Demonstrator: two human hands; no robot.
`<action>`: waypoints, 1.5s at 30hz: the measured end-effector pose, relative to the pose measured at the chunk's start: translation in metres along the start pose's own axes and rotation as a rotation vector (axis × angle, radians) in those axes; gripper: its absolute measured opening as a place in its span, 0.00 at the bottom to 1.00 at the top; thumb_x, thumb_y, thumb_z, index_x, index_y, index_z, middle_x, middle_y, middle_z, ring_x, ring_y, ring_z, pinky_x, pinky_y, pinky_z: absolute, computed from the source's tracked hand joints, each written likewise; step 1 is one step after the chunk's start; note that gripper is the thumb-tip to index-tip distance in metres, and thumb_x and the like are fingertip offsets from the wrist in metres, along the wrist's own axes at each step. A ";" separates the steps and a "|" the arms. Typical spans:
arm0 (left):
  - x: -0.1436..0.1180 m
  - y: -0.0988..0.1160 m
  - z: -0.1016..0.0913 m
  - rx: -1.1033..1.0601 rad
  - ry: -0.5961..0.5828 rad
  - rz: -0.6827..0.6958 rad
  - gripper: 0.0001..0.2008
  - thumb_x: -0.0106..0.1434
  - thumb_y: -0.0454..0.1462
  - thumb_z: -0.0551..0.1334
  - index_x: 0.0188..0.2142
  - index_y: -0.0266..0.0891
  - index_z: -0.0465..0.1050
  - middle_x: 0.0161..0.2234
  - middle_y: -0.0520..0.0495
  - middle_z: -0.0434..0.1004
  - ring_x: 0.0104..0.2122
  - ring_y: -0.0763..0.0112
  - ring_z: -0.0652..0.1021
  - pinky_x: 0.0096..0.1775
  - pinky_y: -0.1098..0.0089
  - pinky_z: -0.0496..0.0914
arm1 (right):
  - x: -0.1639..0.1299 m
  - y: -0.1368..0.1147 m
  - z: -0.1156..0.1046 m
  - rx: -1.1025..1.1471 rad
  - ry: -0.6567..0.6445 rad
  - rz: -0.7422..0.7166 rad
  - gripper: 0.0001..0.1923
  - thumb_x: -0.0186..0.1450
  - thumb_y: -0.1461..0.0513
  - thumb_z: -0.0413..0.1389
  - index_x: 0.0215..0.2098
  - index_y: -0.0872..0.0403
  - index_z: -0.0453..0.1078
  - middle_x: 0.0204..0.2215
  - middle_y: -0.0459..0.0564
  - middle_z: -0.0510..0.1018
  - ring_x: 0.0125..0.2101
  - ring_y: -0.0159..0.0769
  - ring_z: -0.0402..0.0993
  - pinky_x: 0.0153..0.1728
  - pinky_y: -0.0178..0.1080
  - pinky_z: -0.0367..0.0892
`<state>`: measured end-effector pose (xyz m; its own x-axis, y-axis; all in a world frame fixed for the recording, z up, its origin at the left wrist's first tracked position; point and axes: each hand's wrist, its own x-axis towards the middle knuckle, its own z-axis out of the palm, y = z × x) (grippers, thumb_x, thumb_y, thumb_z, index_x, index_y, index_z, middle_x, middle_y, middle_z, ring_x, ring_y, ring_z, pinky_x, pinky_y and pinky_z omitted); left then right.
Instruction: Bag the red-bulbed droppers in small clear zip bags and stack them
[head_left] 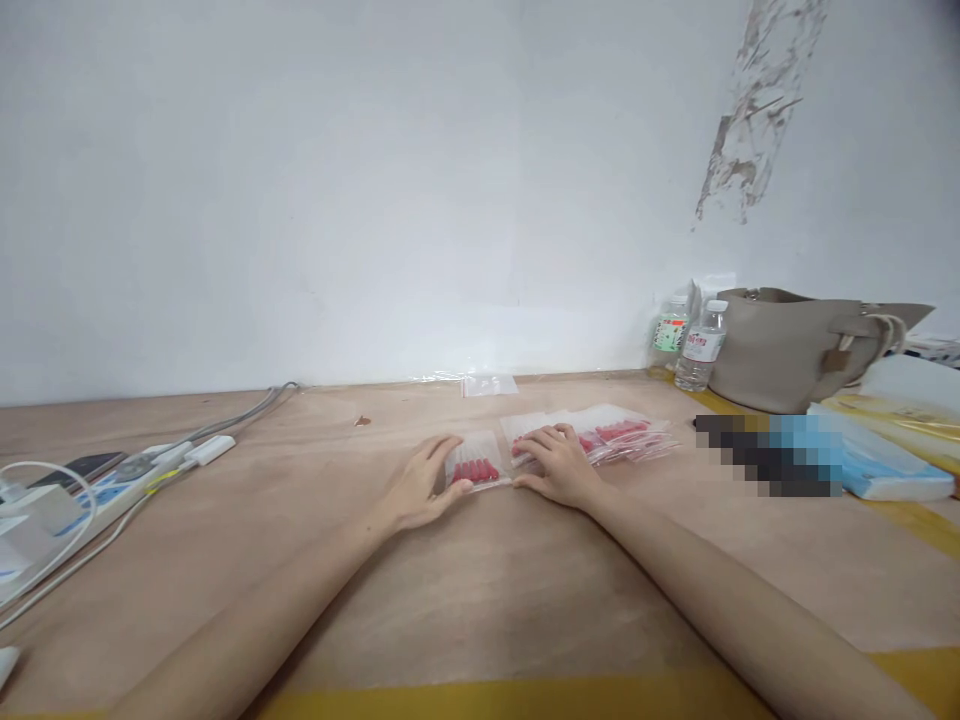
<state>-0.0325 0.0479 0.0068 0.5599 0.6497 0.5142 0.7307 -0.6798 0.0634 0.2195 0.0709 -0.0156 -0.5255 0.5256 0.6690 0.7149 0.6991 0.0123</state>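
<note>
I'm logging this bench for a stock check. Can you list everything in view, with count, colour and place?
small bag: one, clear with red pieces inside, table centre, between both hands
bag pile: several, exact count unclear, clear with red pieces, just right of centre
empty bag: one, clear, by the wall
bottles: two, clear plastic, far right by the wall
handbag: one, beige, right of the bottles
power strip: one, white, with cables, left
table: one, light wood, yellow tape at the near edge
left hand: one, touching the small bag's left edge
right hand: one, resting on the bag pile's left end
</note>
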 end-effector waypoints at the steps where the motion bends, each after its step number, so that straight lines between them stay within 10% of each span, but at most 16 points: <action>1: 0.005 0.006 0.002 -0.004 -0.073 0.016 0.25 0.62 0.47 0.51 0.55 0.39 0.55 0.53 0.41 0.59 0.52 0.60 0.62 0.51 0.60 0.58 | -0.001 0.002 -0.003 -0.005 -0.013 0.025 0.20 0.54 0.51 0.55 0.41 0.52 0.66 0.40 0.53 0.71 0.41 0.40 0.63 0.44 0.44 0.47; 8: 0.010 0.000 0.025 0.005 -0.351 0.031 0.23 0.65 0.48 0.43 0.57 0.45 0.52 0.58 0.45 0.53 0.57 0.60 0.54 0.54 0.58 0.53 | -0.004 -0.002 -0.003 -0.154 -0.099 0.152 0.19 0.56 0.59 0.51 0.47 0.52 0.63 0.45 0.55 0.69 0.45 0.44 0.62 0.51 0.52 0.38; 17: -0.060 -0.085 -0.034 0.142 -0.195 -0.014 0.19 0.65 0.43 0.49 0.54 0.44 0.59 0.56 0.47 0.56 0.54 0.58 0.60 0.51 0.57 0.59 | 0.000 -0.009 0.013 -0.010 -0.124 0.095 0.13 0.58 0.66 0.48 0.40 0.53 0.68 0.42 0.52 0.71 0.44 0.39 0.63 0.44 0.43 0.56; 20: -0.056 -0.072 -0.031 0.160 -0.105 -0.012 0.20 0.63 0.42 0.51 0.53 0.40 0.59 0.57 0.44 0.53 0.57 0.53 0.51 0.53 0.51 0.53 | 0.004 -0.016 0.018 0.044 -0.106 0.027 0.12 0.59 0.66 0.48 0.38 0.53 0.69 0.39 0.52 0.72 0.43 0.38 0.64 0.44 0.43 0.57; 27: 0.012 0.001 0.040 -0.005 0.059 0.125 0.12 0.59 0.35 0.56 0.43 0.37 0.65 0.43 0.44 0.68 0.42 0.67 0.71 0.44 0.68 0.67 | -0.002 -0.012 0.008 0.000 -0.079 0.138 0.19 0.57 0.61 0.52 0.47 0.53 0.62 0.44 0.53 0.67 0.45 0.41 0.61 0.45 0.44 0.55; 33: 0.055 0.007 0.075 0.018 0.088 0.203 0.06 0.61 0.31 0.52 0.35 0.37 0.67 0.39 0.44 0.70 0.40 0.67 0.72 0.42 0.67 0.69 | -0.007 0.010 -0.010 -0.091 -0.196 0.160 0.23 0.58 0.59 0.50 0.51 0.54 0.57 0.46 0.55 0.64 0.42 0.40 0.64 0.40 0.40 0.58; 45: 0.001 -0.009 0.031 0.078 0.066 0.202 0.07 0.61 0.32 0.50 0.31 0.38 0.65 0.32 0.46 0.72 0.32 0.69 0.75 0.35 0.70 0.70 | -0.001 0.000 -0.024 -0.078 -0.164 0.031 0.23 0.53 0.51 0.52 0.43 0.55 0.65 0.37 0.54 0.72 0.38 0.41 0.64 0.44 0.44 0.48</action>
<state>-0.0266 0.0655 -0.0193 0.6727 0.4777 0.5651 0.6360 -0.7636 -0.1116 0.2306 0.0587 0.0015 -0.5660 0.6228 0.5402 0.7623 0.6449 0.0551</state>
